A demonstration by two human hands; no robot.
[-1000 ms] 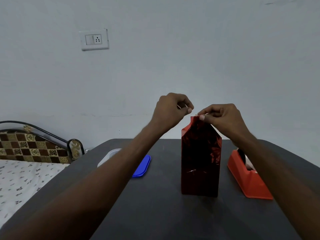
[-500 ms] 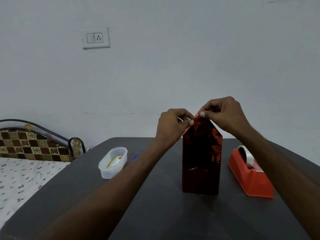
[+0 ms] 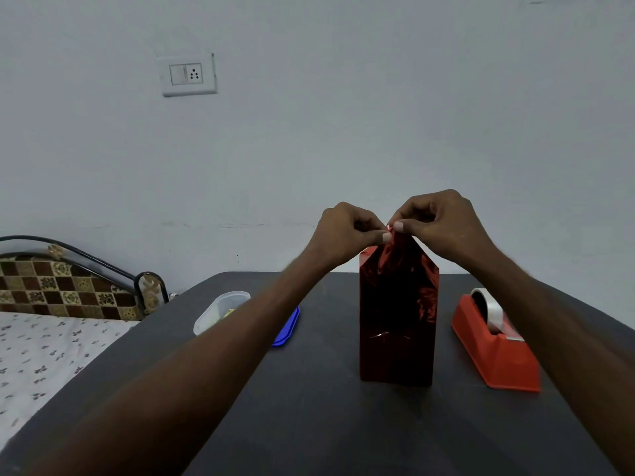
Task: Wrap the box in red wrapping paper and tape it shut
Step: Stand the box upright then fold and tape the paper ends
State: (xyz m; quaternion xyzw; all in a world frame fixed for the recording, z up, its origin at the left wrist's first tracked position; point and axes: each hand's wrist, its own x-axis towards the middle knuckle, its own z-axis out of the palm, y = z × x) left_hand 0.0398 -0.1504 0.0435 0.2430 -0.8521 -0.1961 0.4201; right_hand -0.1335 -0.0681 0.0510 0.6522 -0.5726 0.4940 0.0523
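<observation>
I judge the box (image 3: 398,317), upright mid-worktop (image 3: 309,424) in glossy red wrapping paper (image 3: 395,259), light and tippy; the foil looks slick and crease-prone, best held at its gathered peak. My left hand (image 3: 347,231) and right hand (image 3: 443,225) meet there, fingers (image 3: 398,227) pinching the paper's tip. The tape dispenser (image 3: 494,348) sits just right.

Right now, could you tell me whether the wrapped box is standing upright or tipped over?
Upright: the wrapped box stands on its end on the table, while the left hand and right hand pinch its paper top.
</observation>
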